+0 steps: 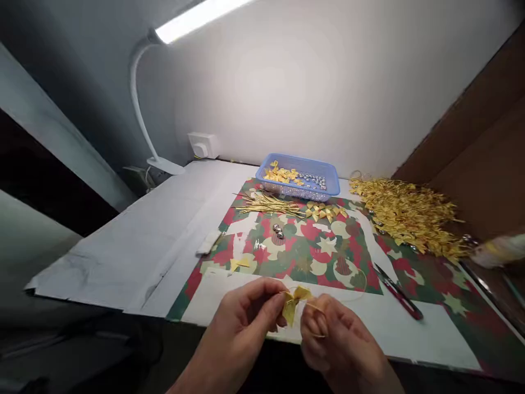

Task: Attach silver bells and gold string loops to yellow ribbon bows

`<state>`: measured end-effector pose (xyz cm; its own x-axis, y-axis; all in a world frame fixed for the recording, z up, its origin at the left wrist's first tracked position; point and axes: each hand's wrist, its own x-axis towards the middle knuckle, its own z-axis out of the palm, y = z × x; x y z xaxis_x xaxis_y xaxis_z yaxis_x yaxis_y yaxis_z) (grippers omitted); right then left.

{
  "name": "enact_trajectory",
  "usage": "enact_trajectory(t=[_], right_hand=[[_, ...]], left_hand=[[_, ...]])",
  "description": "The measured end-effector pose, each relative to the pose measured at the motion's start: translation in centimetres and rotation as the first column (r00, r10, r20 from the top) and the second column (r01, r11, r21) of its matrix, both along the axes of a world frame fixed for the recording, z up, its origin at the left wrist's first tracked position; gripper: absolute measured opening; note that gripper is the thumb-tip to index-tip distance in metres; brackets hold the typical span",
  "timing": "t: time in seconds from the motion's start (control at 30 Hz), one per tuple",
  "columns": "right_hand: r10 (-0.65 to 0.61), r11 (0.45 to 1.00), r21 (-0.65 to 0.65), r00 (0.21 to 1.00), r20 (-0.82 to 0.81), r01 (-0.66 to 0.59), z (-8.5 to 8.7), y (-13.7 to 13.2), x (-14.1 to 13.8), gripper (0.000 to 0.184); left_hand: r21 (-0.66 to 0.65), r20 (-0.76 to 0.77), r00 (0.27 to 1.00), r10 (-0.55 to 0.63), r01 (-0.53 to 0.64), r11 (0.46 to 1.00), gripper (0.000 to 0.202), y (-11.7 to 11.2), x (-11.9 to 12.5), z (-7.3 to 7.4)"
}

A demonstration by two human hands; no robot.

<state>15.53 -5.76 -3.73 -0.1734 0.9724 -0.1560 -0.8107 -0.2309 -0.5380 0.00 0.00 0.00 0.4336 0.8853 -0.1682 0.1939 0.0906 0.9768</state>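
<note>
Between thumb and fingers, my left hand [254, 317] pinches a small gold bow [292, 306] just above the table's front edge. Close beside it on the right, my right hand [338, 334] is closed with a thin yellowish cord [316, 307] wrapped over its fingers. A fine thread loop [363, 282] arcs over the mat to the right of that hand. Behind my hands, another gold ribbon piece [239, 264] lies on the patterned mat [301, 262]. A few silver bells [279, 231] sit farther back.
A blue basket [298, 191] at the wall holds gold bows and silver beads. Gold stems [268, 204] and gold bows [326, 211] lie before it. Scissors [397, 293] rest at right, near a gold heap [410, 216]. A lamp [141, 104] stands at left.
</note>
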Motion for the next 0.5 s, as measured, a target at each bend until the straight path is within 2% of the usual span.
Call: enact_trajectory(t=[0.1,0.2,0.23,0.3,0.37,0.43,0.5], right_hand=[[-0.018,1.0,-0.018,0.997,-0.081,0.016,0.6,-0.1,0.7,0.031],[0.003,1.0,-0.017,0.998,-0.065,-0.005,0.4,-0.1,1.0,0.032],[0.013,1.0,-0.009,1.0,-0.022,-0.013,0.3,-0.1,1.1,0.034],[-0.001,1.0,0.004,0.986,0.169,0.0,0.1,-0.3,1.2,0.036],[-0.091,0.996,0.018,0.89,0.447,0.092,0.2,-0.6,1.2,0.037],[-0.206,0.974,0.078,0.697,0.687,0.211,0.7,-0.9,1.2,0.032],[-0.289,0.954,0.197,0.513,0.808,0.227,1.4,-1.1,1.1,0.026]], left_hand=[[0.018,-0.025,1.0,-0.001,0.002,1.0,0.025,-0.1,-0.3,-0.1],[0.06,-0.065,0.998,-0.018,0.022,0.998,0.024,-0.1,-0.6,0.1],[0.087,-0.084,0.996,-0.024,0.031,0.996,0.023,0.0,-0.7,0.2],[0.18,-0.13,0.991,-0.031,0.054,0.982,0.021,0.0,-0.9,0.5],[0.303,-0.183,0.983,-0.032,0.087,0.949,0.019,0.0,-1.1,0.8],[0.414,-0.219,0.975,-0.032,0.122,0.902,0.018,-0.1,-1.2,1.0],[0.485,-0.229,0.973,-0.037,0.147,0.862,0.017,-0.3,-1.2,1.1]])
